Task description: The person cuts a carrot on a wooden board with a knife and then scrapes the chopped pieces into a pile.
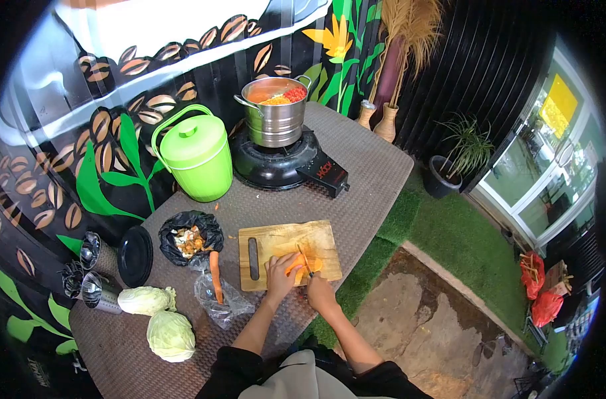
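A wooden cutting board (324, 238) with a handle slot lies near the table's front edge. My left hand (280, 274) is closed over a piece of carrot (293, 262) on the board, fingers pressing it down. Beside it, my right hand (321, 292) grips a knife (303, 255), its blade against the carrot. Cut orange slices (313, 263) lie by the blade. To the left, a whole peeled carrot (216, 278) rests on a clear plastic bag (222, 308). A black bag (173, 249) holding peelings sits behind it.
A steel pot (274, 120) with orange and red chopped food stands on a black portable stove (269, 166). Beside it is a lime-green lidded bucket (196, 156). Two cabbages (171, 336), black plates (135, 256) and steel utensil holders (100, 292) are on the left.
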Action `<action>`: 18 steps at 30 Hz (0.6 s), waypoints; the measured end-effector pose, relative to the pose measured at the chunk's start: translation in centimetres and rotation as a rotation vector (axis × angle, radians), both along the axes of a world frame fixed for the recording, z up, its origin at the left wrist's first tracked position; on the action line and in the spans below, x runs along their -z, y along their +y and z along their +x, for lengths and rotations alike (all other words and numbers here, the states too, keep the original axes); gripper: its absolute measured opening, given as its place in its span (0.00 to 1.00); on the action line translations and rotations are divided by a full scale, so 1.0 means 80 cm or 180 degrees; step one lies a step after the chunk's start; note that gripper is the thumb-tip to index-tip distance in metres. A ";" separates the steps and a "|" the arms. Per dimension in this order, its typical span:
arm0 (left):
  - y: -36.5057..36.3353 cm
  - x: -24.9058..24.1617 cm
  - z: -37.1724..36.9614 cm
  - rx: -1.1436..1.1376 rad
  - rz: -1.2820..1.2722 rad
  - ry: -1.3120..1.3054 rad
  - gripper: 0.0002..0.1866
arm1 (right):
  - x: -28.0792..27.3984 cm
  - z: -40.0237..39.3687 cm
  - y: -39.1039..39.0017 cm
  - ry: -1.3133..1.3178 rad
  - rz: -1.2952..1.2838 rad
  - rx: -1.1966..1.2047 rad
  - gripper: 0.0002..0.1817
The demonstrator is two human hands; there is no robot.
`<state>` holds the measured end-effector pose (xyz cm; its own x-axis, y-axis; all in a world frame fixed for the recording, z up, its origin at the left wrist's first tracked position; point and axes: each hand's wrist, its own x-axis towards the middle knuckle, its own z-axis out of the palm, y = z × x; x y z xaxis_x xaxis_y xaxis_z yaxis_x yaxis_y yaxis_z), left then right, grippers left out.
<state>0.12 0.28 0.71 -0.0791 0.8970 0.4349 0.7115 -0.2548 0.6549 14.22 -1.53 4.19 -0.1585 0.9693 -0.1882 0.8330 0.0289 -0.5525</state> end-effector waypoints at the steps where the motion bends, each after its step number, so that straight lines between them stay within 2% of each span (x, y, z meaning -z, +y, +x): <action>1: 0.003 0.002 -0.002 0.0014 0.0008 -0.0006 0.19 | 0.004 -0.002 0.000 0.0068 0.0053 0.0044 0.21; 11: 0.010 0.002 -0.009 0.0164 0.0049 -0.0045 0.21 | 0.023 -0.024 0.026 0.0117 -0.0023 0.0175 0.19; 18: 0.007 0.004 -0.006 -0.0039 0.0095 -0.0045 0.19 | 0.037 -0.001 0.001 0.0400 0.0086 0.0303 0.20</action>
